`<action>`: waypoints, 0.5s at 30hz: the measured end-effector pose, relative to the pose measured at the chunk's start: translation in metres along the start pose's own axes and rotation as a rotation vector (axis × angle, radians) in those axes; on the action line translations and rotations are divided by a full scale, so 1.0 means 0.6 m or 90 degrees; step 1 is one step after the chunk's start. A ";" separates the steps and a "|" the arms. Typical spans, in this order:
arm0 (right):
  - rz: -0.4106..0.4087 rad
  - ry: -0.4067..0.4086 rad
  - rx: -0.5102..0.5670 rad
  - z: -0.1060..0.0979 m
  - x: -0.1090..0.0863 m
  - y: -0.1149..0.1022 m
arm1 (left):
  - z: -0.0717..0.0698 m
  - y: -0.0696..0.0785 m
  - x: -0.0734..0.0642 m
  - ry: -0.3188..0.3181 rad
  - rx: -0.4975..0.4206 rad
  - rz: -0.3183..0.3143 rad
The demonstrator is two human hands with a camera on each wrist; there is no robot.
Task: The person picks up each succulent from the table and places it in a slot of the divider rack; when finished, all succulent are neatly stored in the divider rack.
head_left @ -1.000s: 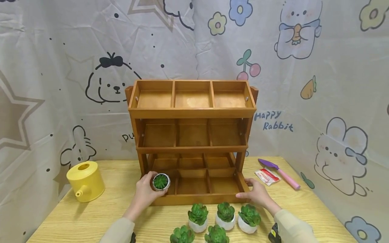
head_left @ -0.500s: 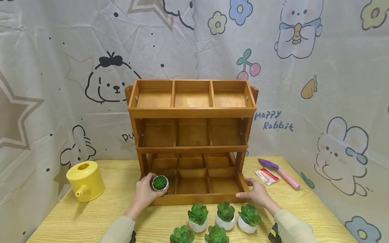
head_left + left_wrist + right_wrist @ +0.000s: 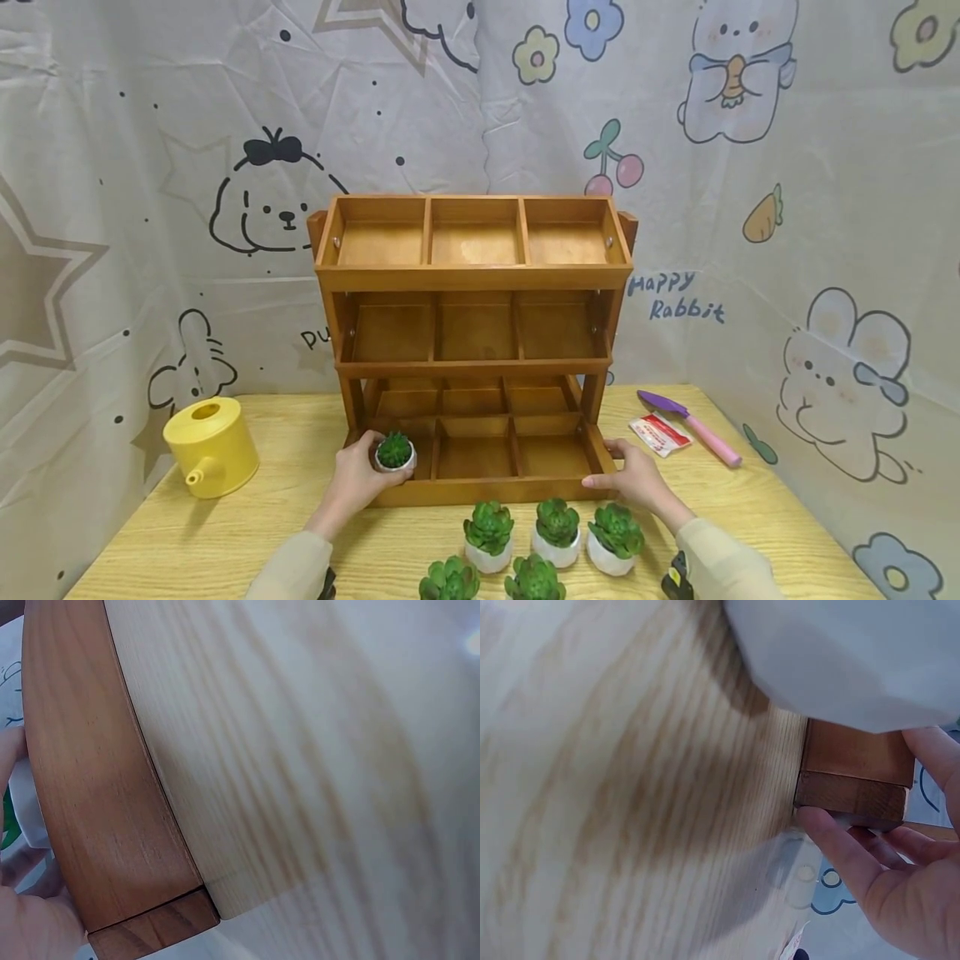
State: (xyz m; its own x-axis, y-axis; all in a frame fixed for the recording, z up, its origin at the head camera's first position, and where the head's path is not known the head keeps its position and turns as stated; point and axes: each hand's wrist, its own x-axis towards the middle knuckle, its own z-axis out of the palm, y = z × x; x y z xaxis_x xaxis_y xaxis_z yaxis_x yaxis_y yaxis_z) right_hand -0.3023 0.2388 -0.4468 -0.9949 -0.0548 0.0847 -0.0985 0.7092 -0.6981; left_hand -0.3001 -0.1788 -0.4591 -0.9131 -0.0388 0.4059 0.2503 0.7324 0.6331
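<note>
My left hand point(image 3: 362, 467) holds a small green succulent in a white pot point(image 3: 395, 452), fingers on its far left side and thumb at the front. This pot is in the bottom-left compartment of a three-tier brown wooden shelf point(image 3: 474, 279). In the left wrist view, part of the white pot point(image 3: 28, 802) shows past the bottom tray's end board point(image 3: 112, 765). My right hand point(image 3: 636, 477) grips the front right corner of the bottom tray, thumb at the front. The right wrist view shows my fingers around that wooden corner point(image 3: 855, 795).
Several potted succulents point(image 3: 557, 535) stand on the table point(image 3: 187, 550) before the shelf. A yellow watering can point(image 3: 212, 450) is at left. To the right lie a purple-bladed trowel with a pink handle point(image 3: 701, 429) and a red-and-white packet point(image 3: 660, 435). A printed curtain point(image 3: 480, 100) hangs behind.
The potted succulent in my left hand has shifted slightly left and tipped more upright in the compartment. My right hand stays at the tray corner.
</note>
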 end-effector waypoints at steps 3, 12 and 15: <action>0.002 -0.005 -0.002 0.000 -0.001 -0.001 | -0.001 0.000 -0.001 -0.006 0.000 -0.009; 0.004 -0.005 -0.002 -0.001 -0.004 -0.001 | -0.003 0.003 -0.004 -0.016 0.002 -0.008; 0.006 -0.003 0.001 -0.001 -0.004 -0.001 | -0.003 0.002 -0.003 -0.022 0.006 -0.013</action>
State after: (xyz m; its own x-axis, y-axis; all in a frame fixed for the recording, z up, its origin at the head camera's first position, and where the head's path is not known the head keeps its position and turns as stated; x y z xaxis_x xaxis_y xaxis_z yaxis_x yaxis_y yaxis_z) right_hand -0.2997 0.2387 -0.4461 -0.9958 -0.0514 0.0752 -0.0894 0.7080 -0.7005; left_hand -0.2973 -0.1789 -0.4578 -0.9284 -0.0303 0.3702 0.2288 0.7385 0.6342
